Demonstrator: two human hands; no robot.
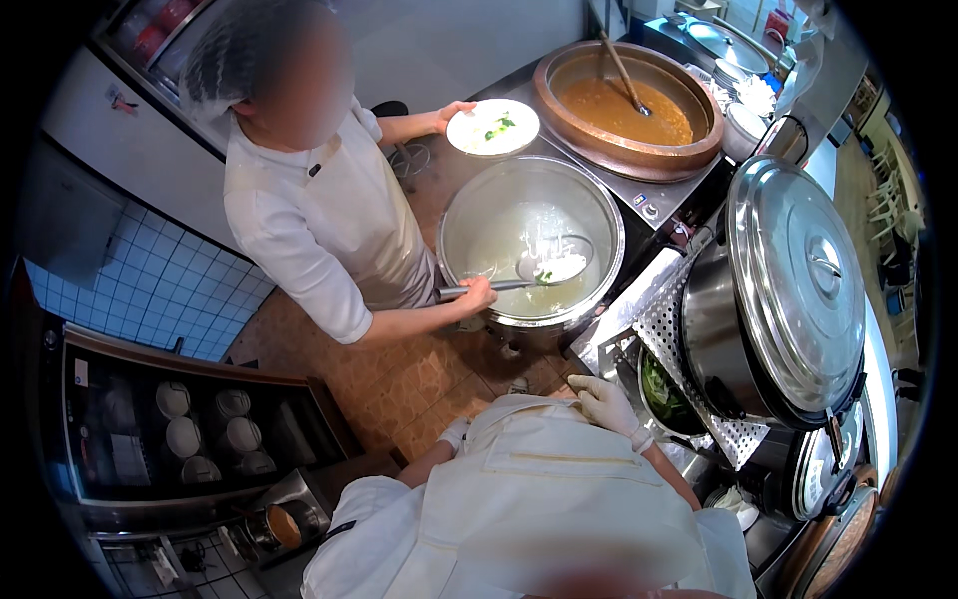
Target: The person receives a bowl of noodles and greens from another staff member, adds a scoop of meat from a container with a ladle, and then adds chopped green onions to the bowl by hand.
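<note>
My right hand [605, 406], in a white glove, hangs in front of my cream apron [554, 479] with nothing visible in it. It is close to the counter edge and a metal container of leafy greens [664, 393]. Only a small part of my gloved left hand [453, 433] shows at the apron's left side; its fingers are hidden. Beyond them stands a large steel pot [455, 247] of cloudy liquid. A co-worker [329, 217] grips a ladle [516, 284] holding white food over this pot, and a white bowl [491, 154] with white food and greens.
A wide copper-coloured vat [550, 135] of brown soup holds a wooden-handled ladle [625, 71]. At right, a tall lidded pot [793, 247] stands by a perforated metal sheet [658, 329]. A glass-fronted cabinet [284, 427] with stacked bowls is at left.
</note>
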